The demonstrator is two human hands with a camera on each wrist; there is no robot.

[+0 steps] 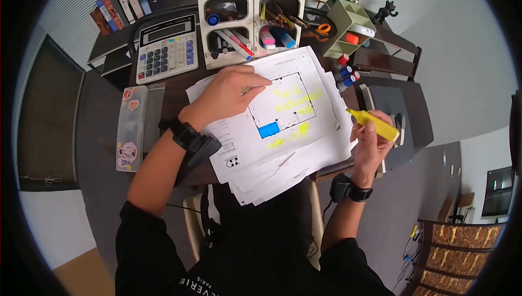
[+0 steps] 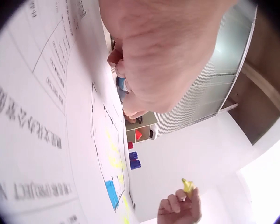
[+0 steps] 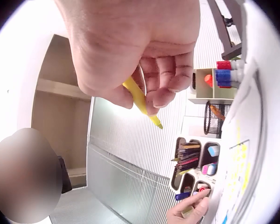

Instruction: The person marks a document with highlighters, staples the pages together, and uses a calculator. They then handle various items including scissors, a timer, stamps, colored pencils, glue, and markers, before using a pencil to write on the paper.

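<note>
Right hand (image 1: 371, 138) pinching yellow highlighter (image 1: 386, 131), left hand (image 1: 227, 92) pinching small piece (image 3: 187, 212)

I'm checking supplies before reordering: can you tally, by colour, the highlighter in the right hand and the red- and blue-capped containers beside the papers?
Yellow highlighter, in the right hand: 1
Red-capped containers: 2
Blue-capped containers: 2
Total: 5

Yel highlighter (image 1: 383, 127), wht papers (image 1: 255, 172)

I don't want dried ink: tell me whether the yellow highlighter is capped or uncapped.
Uncapped: the highlighter shows its bare tip.
</note>
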